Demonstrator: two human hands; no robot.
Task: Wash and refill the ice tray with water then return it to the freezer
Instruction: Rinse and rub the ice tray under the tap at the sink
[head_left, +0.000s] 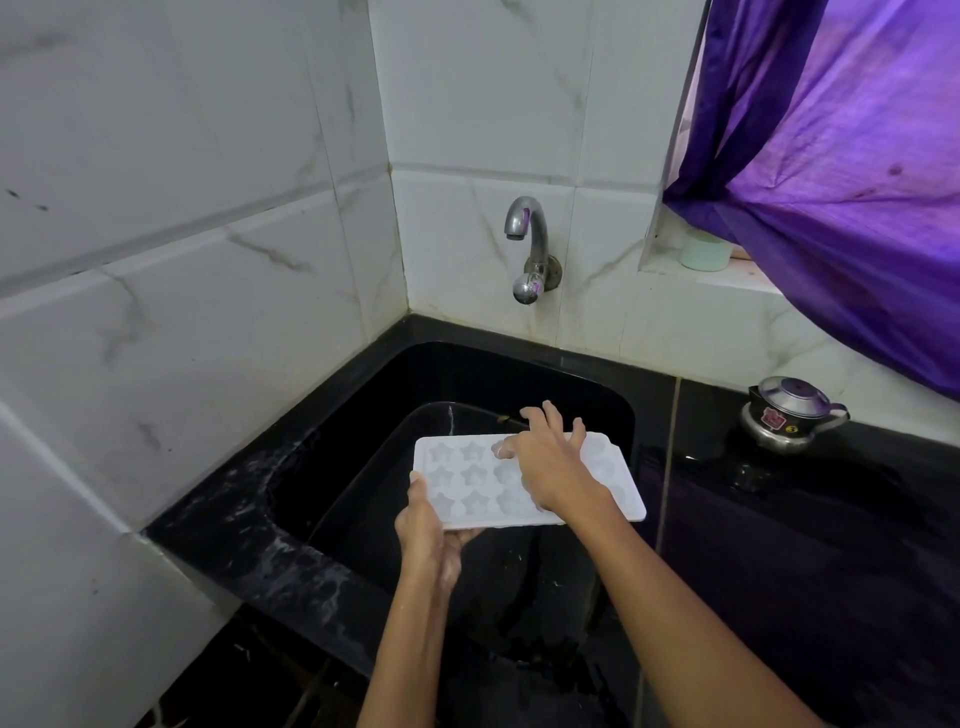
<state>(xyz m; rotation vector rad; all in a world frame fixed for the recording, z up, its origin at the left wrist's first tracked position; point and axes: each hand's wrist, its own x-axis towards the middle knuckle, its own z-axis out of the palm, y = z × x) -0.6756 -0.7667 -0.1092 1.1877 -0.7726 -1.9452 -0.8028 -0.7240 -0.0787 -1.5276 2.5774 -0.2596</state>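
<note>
Hands meet at the white ice tray (470, 480), which is held roughly level over the black sink (363, 415), in the middle of the view. The left hand (428, 525) grips the tray's near-left corner at about 7 o'clock, thumb on the rim and fingers curled underneath. The right hand (550, 462) lies across the tray's right half, fingers spread and loosely bent, with a fingertip touching one mould; star-shaped moulds show on the uncovered left half. At 3 o'clock from the tray, well apart on the black counter (805, 545), stands a small steel kettle (792, 413). At 12 o'clock, a chrome tap (530, 244) juts from the white tiled wall (208, 208). At 2 o'clock hangs a purple curtain (857, 182).
</note>
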